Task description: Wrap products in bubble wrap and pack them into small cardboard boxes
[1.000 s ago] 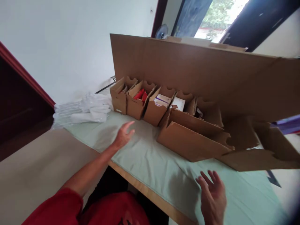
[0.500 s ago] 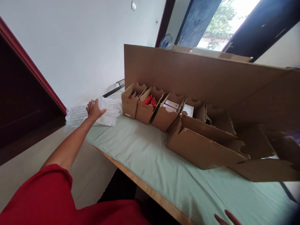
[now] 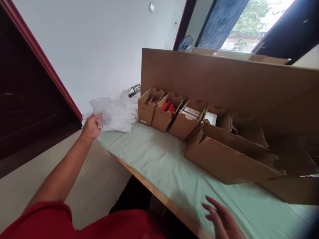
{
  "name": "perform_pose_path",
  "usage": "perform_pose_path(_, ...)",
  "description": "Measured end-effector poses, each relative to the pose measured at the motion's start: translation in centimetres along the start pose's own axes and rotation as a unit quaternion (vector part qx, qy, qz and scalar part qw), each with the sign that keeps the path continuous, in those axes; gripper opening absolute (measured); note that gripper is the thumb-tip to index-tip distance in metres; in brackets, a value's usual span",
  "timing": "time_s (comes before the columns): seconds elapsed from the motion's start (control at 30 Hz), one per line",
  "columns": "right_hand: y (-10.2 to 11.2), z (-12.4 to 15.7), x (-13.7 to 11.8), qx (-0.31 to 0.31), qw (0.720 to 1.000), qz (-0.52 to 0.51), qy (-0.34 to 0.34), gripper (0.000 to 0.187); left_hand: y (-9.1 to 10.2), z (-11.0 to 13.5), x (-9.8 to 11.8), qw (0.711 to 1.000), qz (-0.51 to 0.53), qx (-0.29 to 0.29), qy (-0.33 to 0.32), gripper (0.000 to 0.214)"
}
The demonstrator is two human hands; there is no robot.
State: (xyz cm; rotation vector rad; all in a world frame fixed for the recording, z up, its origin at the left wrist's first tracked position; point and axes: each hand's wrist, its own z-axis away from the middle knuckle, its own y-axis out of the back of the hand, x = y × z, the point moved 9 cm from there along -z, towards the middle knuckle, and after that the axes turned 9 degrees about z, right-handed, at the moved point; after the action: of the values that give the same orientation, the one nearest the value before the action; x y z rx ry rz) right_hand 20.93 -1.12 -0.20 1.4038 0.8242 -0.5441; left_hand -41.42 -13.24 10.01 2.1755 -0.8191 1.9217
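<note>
My left hand is closed on the near left edge of a clear plastic air-cushion bag, raised a little above more of the same crinkled bags at the table's far left end. The bag looks thin and partly blurred. At the bottom right, my right hand hovers over the pale green tablecloth, empty, with its fingers apart. The nearest things to it are the cloth and a large open cardboard box.
Small open cardboard bins stand in a row: two hold red packets, another holds white boxes. Behind them rises a tall cardboard panel. A wooden table edge runs along the front. A dark door is at left.
My left hand has gone from resting spread on the bags to gripping one and lifting it. My right hand has come further into view from the bottom edge.
</note>
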Motion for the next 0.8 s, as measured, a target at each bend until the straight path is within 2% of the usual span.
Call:
perform_pose_path(0.07, -4.4, -1.1, -5.1, -0.067, 0.993, -0.047, 0.080, 0.045, -2.1, 4.5, -2.7, 0.985, 0.129, -0.053, 0.105, 0.028)
perform_pose_path(0.13, -8.6, -2.2, -9.9, -0.114, 0.974, -0.131, 0.145, 0.058, -4.3, 10.0, -5.7, 0.960, 0.166, -0.089, 0.208, 0.032)
perform_pose_path(0.2, -12.4, -3.2, -13.0, -0.167, 0.947, -0.229, 0.152, 0.070, -6.8, 15.4, -8.4, 0.931, 0.175, -0.147, 0.285, 0.036)
perform_pose_path(0.27, -14.4, -4.3, -14.5, -0.183, 0.929, -0.299, 0.116, 0.070, -9.1, 19.7, -10.4, 0.900, 0.181, -0.216, 0.333, 0.042)
perform_pose_path(0.3, -14.7, -4.9, -14.8, -0.171, 0.930, -0.312, 0.093, 0.065, -9.8, 21.1, -11.0, 0.888, 0.187, -0.243, 0.343, 0.045)
perform_pose_path(0.37, -13.9, -5.7, -14.9, -0.117, 0.948, -0.287, 0.074, 0.048, -10.3, 22.1, -11.8, 0.877, 0.197, -0.265, 0.349, 0.052)
perform_pose_path(0.43, -11.8, -6.0, -15.4, -0.046, 0.972, -0.212, 0.094, 0.039, -9.5, 21.5, -12.1, 0.884, 0.202, -0.237, 0.350, 0.063)
perform_pose_path(0.53, -9.2, -5.6, -16.6, 0.032, 0.984, -0.101, 0.141, 0.035, -7.8, 19.9, -11.8, 0.905, 0.183, -0.190, 0.335, 0.088)
perform_pose_path(0.6, -8.7, -5.4, -17.1, 0.044, 0.985, -0.073, 0.150, 0.033, -7.9, 19.7, -11.0, 0.917, 0.152, -0.212, 0.303, 0.102)
perform_pose_path(0.7, -8.8, -5.5, -16.6, 0.032, 0.986, -0.108, 0.126, 0.036, -8.8, 20.4, -10.1, 0.931, 0.070, -0.255, 0.252, 0.115)
perform_pose_path(0.8, -8.1, -5.7, -14.2, 0.034, 0.982, -0.174, 0.070, 0.042, -9.3, 21.2, -10.6, 0.928, -0.032, -0.268, 0.256, 0.105)
